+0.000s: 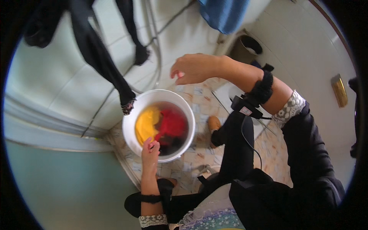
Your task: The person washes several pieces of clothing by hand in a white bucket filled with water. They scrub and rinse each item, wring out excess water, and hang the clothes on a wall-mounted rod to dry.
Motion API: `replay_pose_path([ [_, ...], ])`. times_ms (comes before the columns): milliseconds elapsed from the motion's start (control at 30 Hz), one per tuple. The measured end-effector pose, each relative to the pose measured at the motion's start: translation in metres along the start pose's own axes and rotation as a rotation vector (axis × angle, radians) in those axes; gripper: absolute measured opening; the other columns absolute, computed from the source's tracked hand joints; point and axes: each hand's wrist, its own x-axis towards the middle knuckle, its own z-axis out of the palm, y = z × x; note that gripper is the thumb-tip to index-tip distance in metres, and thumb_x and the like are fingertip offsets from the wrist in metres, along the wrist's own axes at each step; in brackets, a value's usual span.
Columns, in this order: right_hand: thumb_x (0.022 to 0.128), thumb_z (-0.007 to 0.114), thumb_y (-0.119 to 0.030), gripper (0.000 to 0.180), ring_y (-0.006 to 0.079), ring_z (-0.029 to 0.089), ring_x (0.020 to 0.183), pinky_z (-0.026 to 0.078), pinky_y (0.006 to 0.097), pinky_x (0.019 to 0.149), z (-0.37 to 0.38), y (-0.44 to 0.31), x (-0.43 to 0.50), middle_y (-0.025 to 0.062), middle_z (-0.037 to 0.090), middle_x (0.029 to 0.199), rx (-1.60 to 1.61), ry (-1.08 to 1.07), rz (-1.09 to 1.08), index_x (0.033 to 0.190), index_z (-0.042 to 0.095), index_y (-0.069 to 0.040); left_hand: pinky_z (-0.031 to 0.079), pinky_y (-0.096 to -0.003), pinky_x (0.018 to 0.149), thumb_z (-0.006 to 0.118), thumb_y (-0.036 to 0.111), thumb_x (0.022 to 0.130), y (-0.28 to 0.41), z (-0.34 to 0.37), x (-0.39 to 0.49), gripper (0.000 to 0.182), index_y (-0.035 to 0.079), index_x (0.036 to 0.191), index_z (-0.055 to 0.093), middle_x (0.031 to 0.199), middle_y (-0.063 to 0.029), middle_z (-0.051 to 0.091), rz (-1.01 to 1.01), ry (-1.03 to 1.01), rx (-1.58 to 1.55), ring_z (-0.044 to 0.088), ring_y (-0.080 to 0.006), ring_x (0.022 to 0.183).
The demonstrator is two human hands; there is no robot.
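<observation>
A white plastic bucket point(188, 122) stands on the tiled floor before me, holding dark water with a yellow cloth point(146, 123) and a red cloth point(174, 123) in it. Something dark also lies in the water near the bucket's lower rim. Over that near rim is my left hand point(150, 152), empty, its fingers apart and slightly curled above the yellow cloth. My right hand point(195, 69) hangs in the air beyond the bucket's upper right side, fingers bent down; what its palm side may hold is hidden. A black garment point(106, 63) hangs at the upper left, its end by the bucket's rim.
A shower hose point(157, 51) runs down the tiled wall behind the bucket. Blue cloth point(224, 14) hangs at the top. A dark waste bin point(244, 49) stands at the upper right. A cable hangs from the device on my right forearm. My feet flank the bucket's near right side.
</observation>
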Motion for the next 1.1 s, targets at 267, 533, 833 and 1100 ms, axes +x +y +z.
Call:
replay_pose_path([
  [267, 0.080, 0.063, -0.031, 0.037, 0.0328, 0.060, 0.097, 0.047, 0.0420, 0.083, 0.067, -0.028, 0.004, 0.0140, 0.065, 0.099, -0.029, -0.574, 0.132, 0.109, 0.062, -0.008, 0.049, -0.0400, 0.074, 0.067, 0.021, 0.078, -0.017, 0.050, -0.033, 0.040, 0.004, 0.114, 0.058, 0.088, -0.0192, 0.065, 0.446, -0.422, 1.111, 0.064, -0.0317, 0.083],
  [533, 0.069, 0.074, -0.022, 0.073, 0.0384, 0.043, 0.121, 0.042, 0.0556, 0.091, 0.260, -0.046, 0.066, 0.0175, 0.032, 0.141, -0.071, -0.891, -0.067, 0.134, 0.041, -0.022, 0.048, -0.0445, 0.061, 0.047, 0.015, 0.086, -0.036, 0.041, -0.023, 0.024, 0.011, 0.101, 0.066, 0.070, -0.0175, 0.063, 0.570, -0.377, 1.187, 0.064, -0.0344, 0.067],
  [833, 0.068, 0.071, -0.031, 0.062, 0.0297, 0.046, 0.121, 0.043, 0.0459, 0.092, 0.421, 0.006, 0.068, 0.0086, 0.047, 0.132, 0.029, -0.262, 0.005, 0.126, 0.051, -0.022, 0.049, -0.0430, 0.063, 0.053, 0.012, 0.083, -0.045, 0.021, -0.013, 0.023, 0.009, 0.104, 0.061, 0.081, -0.0153, 0.065, 0.628, -0.405, 0.875, 0.063, -0.0338, 0.075],
  [1100, 0.073, 0.058, -0.010, 0.027, 0.0344, 0.063, 0.087, 0.048, 0.0450, 0.079, 0.340, -0.001, 0.059, 0.0163, 0.066, 0.097, -0.107, -1.028, -0.073, 0.098, 0.067, -0.006, 0.051, -0.0324, 0.073, 0.060, 0.013, 0.088, -0.038, 0.008, -0.015, 0.028, 0.005, 0.114, 0.059, 0.093, -0.0154, 0.067, 0.351, -0.247, 0.414, 0.065, -0.0252, 0.083],
])
